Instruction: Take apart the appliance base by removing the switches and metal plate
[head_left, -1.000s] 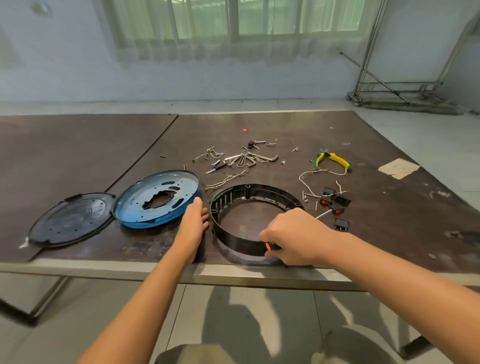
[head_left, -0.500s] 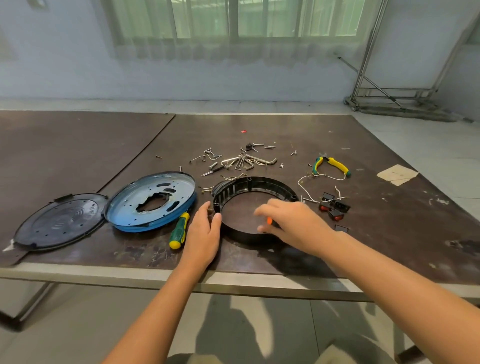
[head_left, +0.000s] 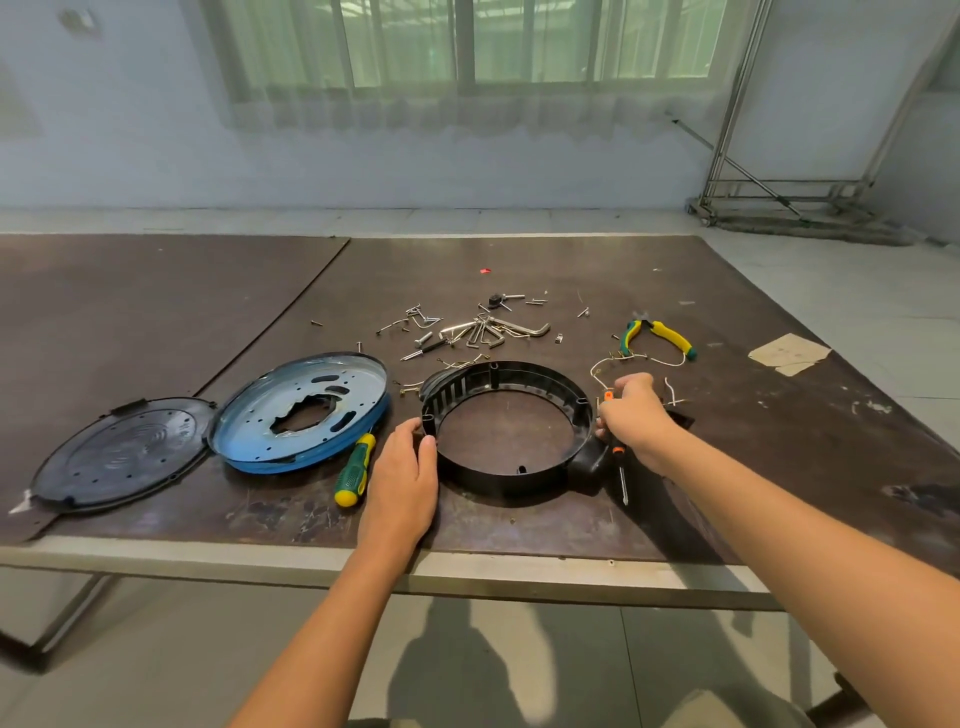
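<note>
A black plastic ring, the appliance base (head_left: 506, 467), lies flat near the table's front edge. My left hand (head_left: 402, 478) rests against its left wall, thumb and fingers touching the rim. My right hand (head_left: 636, 415) is at the ring's right side and grips a small orange-handled screwdriver (head_left: 618, 462), shaft pointing down toward me. The blue metal plate (head_left: 306, 408) lies apart to the left, leaning on a black round cover (head_left: 122, 457). Removed switches are mostly hidden behind my right hand.
A green and yellow screwdriver (head_left: 356, 470) lies just left of my left hand. Loose screws and hex keys (head_left: 483, 327) are scattered behind the ring. Yellow-green pliers (head_left: 657, 335) and white wires (head_left: 623, 361) lie at the right. A paper scrap (head_left: 789, 353) sits far right.
My right hand moved from the ring's front to its right side, carrying the orange screwdriver. My left hand shifted right to the ring's left wall, uncovering the green and yellow screwdriver.
</note>
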